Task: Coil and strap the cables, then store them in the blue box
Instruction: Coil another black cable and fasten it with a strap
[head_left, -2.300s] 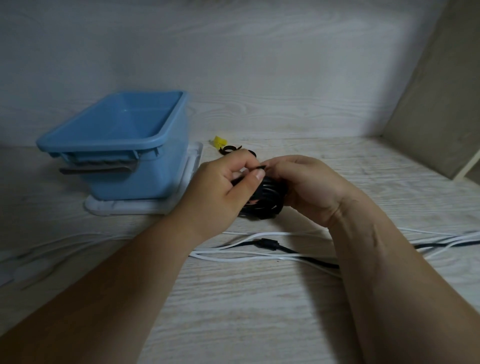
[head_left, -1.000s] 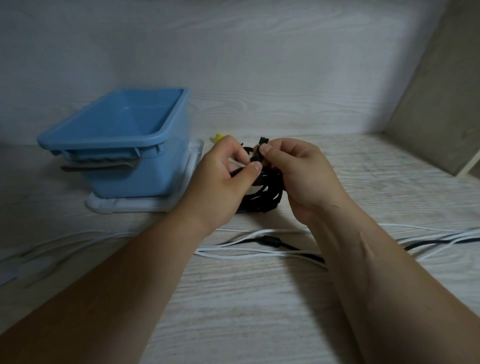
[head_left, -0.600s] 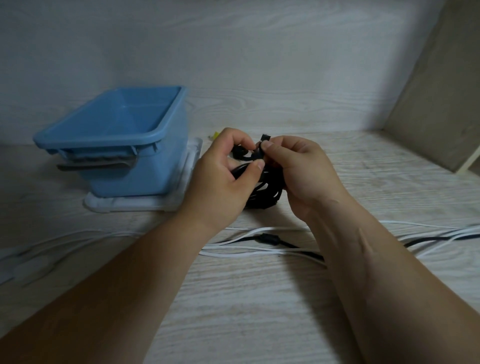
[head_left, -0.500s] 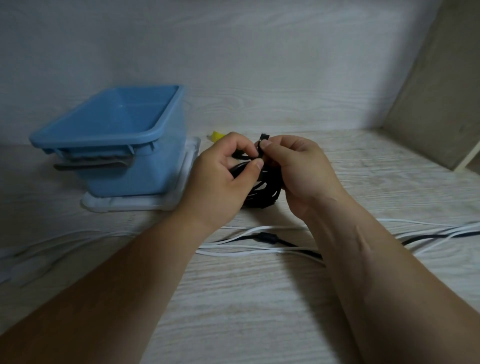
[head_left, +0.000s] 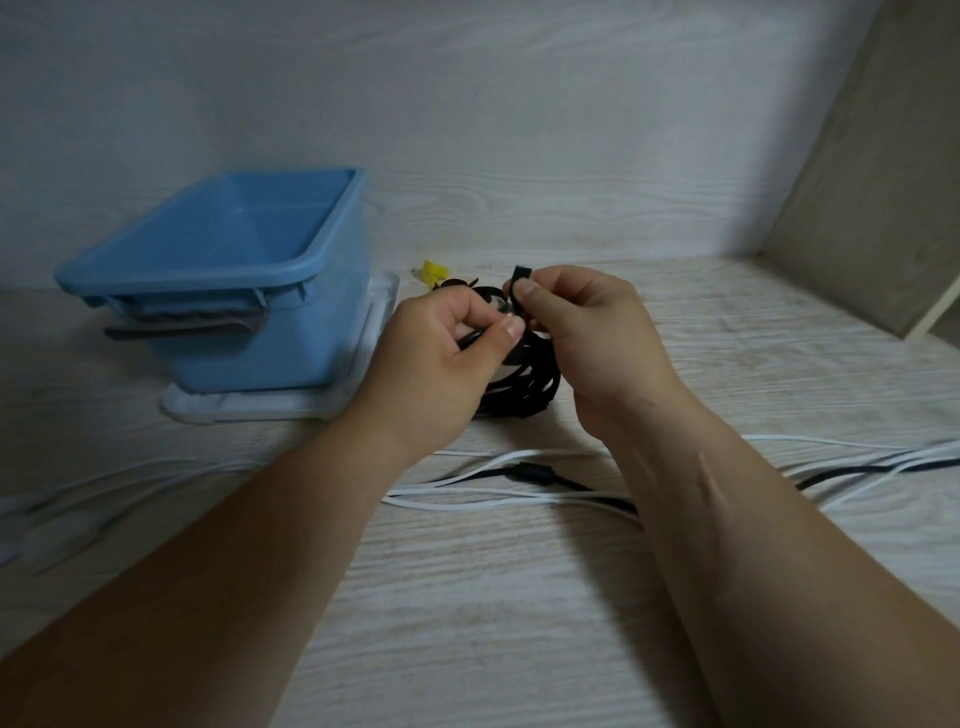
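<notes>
View from a head-worn camera looking down at two bare forearms reaching over a pale wood-grain table (head_left: 493, 597). Both hands meet near the middle of the table, just above a black cable coil (head_left: 524, 387), a bundle of several loops whose lower edge appears to rest on the table. The left hand (head_left: 441, 358) has its fingers curled, with thumb and forefinger pinching the top of the coil. The right hand (head_left: 587, 338) is also curled, and its thumb and forefinger pinch the end of a black strap (head_left: 521, 273), whose short tip sticks up above the thumbnail. To the left of the hands, a blue box (head_left: 291, 343) stands open-topped on a flat white tray (head_left: 332, 405), close to the left hand but not touching it. A small yellow object (head_left: 434, 271) lies behind the hands near the back wall; it is too small to identify. Nearer the camera, loose white cables (head_left: 467, 491) and a thin black cable (head_left: 535, 473) trail across the table under the forearms. A beige panel (head_left: 883, 182) rises at the right edge.
</notes>
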